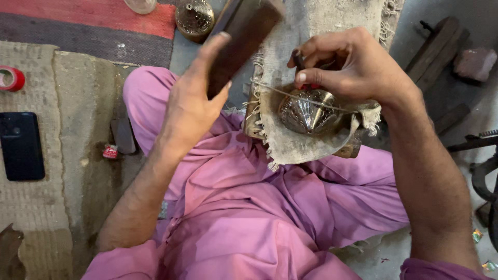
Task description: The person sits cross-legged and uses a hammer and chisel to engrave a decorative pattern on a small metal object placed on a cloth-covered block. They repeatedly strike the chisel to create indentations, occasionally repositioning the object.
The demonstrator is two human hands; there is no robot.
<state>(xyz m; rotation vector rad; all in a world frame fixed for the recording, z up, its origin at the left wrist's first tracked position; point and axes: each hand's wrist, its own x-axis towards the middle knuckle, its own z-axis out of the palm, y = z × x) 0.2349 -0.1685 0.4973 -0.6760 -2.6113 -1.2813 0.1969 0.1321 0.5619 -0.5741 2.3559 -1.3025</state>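
My left hand (194,93) grips a dark wooden block (244,36), raised and tilted above my lap. My right hand (353,65) pinches a thin dark chisel (300,65) with a red band, its tip set on a shiny engraved metal cone (306,111). The cone lies on a frayed sackcloth pad (290,145) over a wooden rest, tied down by a string across it. I sit cross-legged in pink trousers (249,207).
A black phone (21,145) lies on a beige mat at left, a red tape roll (10,79) above it. A patterned brass dome (194,18) stands at top. Wooden pieces (436,46) and a stone (474,62) lie at right, dark metal tool (477,145) beyond.
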